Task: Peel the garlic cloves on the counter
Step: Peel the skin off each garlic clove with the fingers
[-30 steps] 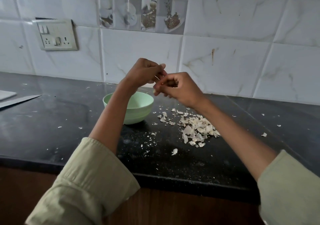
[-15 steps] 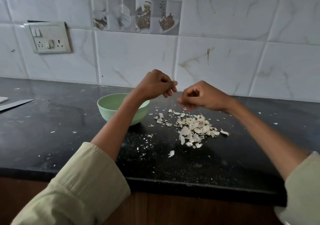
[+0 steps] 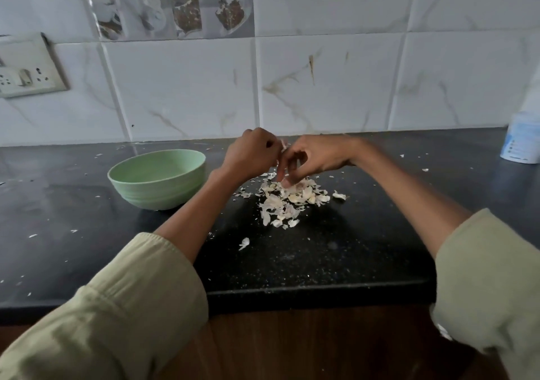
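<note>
While you are leaning over the dark counter, the scene is running from near to far like this:

Sleeves: soft, pale green cloth is bunching loosely at both your forearms, closest to the camera.

Counter (image 3: pixel 306 262): black speckled stone, smooth and glossy, is carrying scattered white flecks.

Peel pile (image 3: pixel 287 200): dry, papery, curled flakes are lying in a loose heap just below your hands.

Bowl (image 3: pixel 157 179): a round, matte, pale green bowl is sitting left of the pile, apart from it; its contents are hidden.

Left hand (image 3: pixel 251 156): your fingers are curling closed, seemingly pinching a small pale sliver; whether that is the garlic clove (image 3: pixel 283 146) or only skin, I cannot tell.

Right hand (image 3: pixel 314 157): your curled fingers are reaching down, tips touching the top of the heap; whether they are gripping anything is unclear.

Doing it well: I would judge that keeping the clove steady in one hand and pulling the skin away in strips is working best, over the heap.

Wall: glossy marbled white tiles are standing behind.
</note>
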